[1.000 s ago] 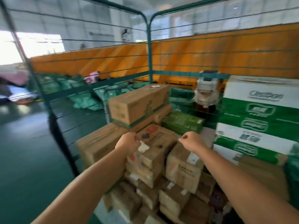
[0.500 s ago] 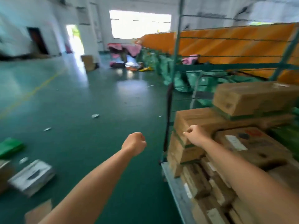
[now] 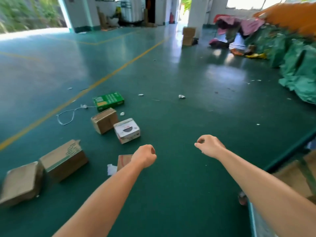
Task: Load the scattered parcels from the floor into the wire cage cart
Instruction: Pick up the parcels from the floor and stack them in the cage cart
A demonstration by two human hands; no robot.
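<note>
Parcels lay scattered on the green floor (image 3: 188, 117) ahead and left of both empty, loosely curled hands: a white box (image 3: 126, 130), a brown box (image 3: 104, 120) and a green box (image 3: 108, 100) beyond the left hand (image 3: 143, 157), the right hand (image 3: 209, 146) well apart from them.

Green floor (image 3: 179, 117), scattered parcels (image 3: 104, 120)

View swings off the cart (image 3: 290, 152) to the floor (image 3: 188, 117); parcels (image 3: 126, 130) appear, both empty hands (image 3: 144, 155) now over open floor.
</note>
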